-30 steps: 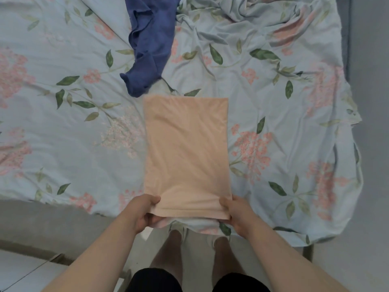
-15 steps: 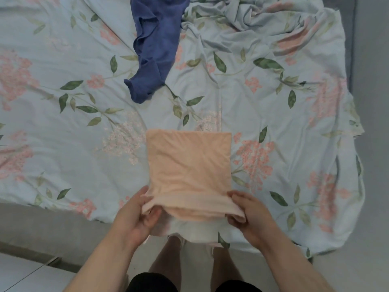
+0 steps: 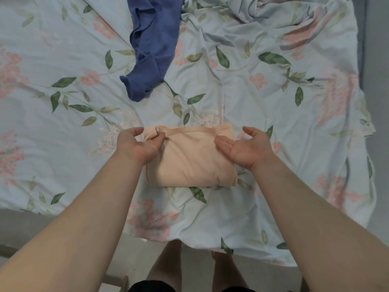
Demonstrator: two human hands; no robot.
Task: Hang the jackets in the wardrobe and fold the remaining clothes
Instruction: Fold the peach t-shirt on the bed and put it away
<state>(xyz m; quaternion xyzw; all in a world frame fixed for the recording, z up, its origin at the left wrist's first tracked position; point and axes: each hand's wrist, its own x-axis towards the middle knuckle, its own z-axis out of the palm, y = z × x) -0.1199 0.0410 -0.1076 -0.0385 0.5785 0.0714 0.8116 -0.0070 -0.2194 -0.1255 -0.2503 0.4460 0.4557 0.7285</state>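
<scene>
A peach garment lies folded into a compact rectangle on the floral bedsheet, near the bed's front edge. My left hand rests at its far-left corner, palm up, fingertips touching the folded edge. My right hand hovers over the garment's right side, palm up, fingers spread, holding nothing. A crumpled blue garment lies farther back on the bed, apart from the peach one.
The sheet is bunched into folds at the back right. The bed's right edge drops to a grey floor. My bare legs stand against the front edge of the bed.
Both hands lifted the near end of the peach garment and folded it away from me, halving its length. The right hand has let go and the left is loosening at the corner.
</scene>
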